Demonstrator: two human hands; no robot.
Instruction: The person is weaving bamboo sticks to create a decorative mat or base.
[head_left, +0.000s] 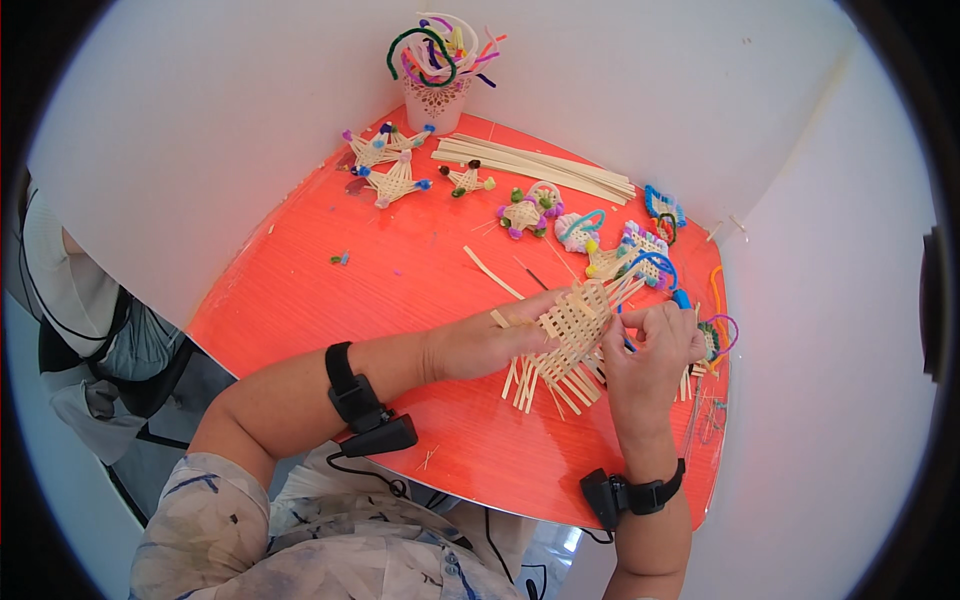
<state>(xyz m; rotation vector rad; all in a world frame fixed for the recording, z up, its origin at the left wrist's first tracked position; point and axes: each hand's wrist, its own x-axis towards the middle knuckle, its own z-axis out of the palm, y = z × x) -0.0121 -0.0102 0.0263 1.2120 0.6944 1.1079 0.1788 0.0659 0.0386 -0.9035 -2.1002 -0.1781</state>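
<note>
My left hand (505, 335) is closed on a weave of pale flat strips (575, 322), with its thumb along the near face. Loose strip ends (548, 385) fan out from the weave's lower edge, and more stick out at its upper right. At the right edge of the weave, my right hand (655, 345) is closed in a pinch; whatever lies between those fingertips is mostly hidden. A blue rounded end (682, 299) shows just above the right knuckles, and I cannot tell whether this hand holds it.
Behind the hands lie woven stars (393, 182), small pieces trimmed with coloured fuzzy stems (525, 213), and a bundle of pale strips (540, 167). A pot of fuzzy stems (435, 100) stands in the far corner. White walls (640, 80) border the red table (330, 300). At left, another person's sleeve (55, 260) shows.
</note>
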